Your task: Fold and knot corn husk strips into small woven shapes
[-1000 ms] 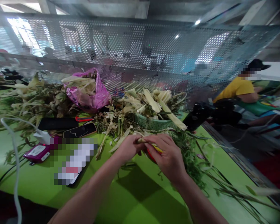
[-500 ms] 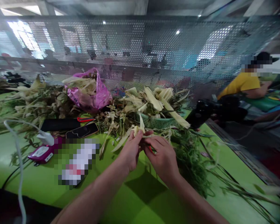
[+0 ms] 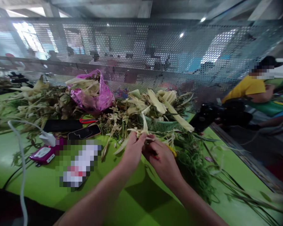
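Hands meet just in front of the green basket [image 3: 153, 125]: the left hand [image 3: 134, 147] and right hand [image 3: 160, 158] both pinch a pale husked shoot [image 3: 143, 131], fingers closed on its base. It looks light, papery and easily torn; the firmer base seems the safest grip. Its long axis stands nearly upright, tip toward the basket.

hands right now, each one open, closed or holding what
Left hand: closed, pinching the pale husk piece.
Right hand: closed around a red and yellow tool, mostly hidden.
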A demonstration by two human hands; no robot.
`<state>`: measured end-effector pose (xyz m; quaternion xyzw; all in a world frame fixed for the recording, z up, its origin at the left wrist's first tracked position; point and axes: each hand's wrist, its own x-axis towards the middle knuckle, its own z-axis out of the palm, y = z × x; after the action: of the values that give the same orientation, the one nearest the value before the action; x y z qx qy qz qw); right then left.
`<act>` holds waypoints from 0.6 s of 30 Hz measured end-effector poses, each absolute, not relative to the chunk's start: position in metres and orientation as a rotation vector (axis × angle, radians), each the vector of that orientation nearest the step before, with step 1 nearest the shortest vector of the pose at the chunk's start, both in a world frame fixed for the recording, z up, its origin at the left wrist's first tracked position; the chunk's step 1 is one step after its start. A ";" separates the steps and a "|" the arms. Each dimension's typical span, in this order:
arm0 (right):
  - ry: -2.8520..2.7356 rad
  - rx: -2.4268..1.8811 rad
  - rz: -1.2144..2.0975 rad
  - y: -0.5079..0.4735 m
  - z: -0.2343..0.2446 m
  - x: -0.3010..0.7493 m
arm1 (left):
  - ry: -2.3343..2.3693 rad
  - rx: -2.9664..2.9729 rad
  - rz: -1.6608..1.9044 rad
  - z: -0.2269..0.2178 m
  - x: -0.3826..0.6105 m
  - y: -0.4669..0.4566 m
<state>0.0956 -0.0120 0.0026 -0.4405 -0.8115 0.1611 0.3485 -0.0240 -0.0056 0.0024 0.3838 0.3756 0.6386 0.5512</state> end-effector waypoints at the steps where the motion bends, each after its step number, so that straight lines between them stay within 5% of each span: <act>1: -2.133 -1.143 0.440 -0.013 0.003 0.095 | 0.908 0.920 1.521 0.003 -0.027 -0.004; 18: -1.888 -1.164 0.511 0.000 0.007 0.120 | 0.872 0.816 1.291 0.006 -0.033 0.001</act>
<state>0.1197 0.0001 0.0075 -0.4644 -0.7530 0.2040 0.4193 -0.0333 0.0006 0.0056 0.3573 0.3818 0.5656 0.6377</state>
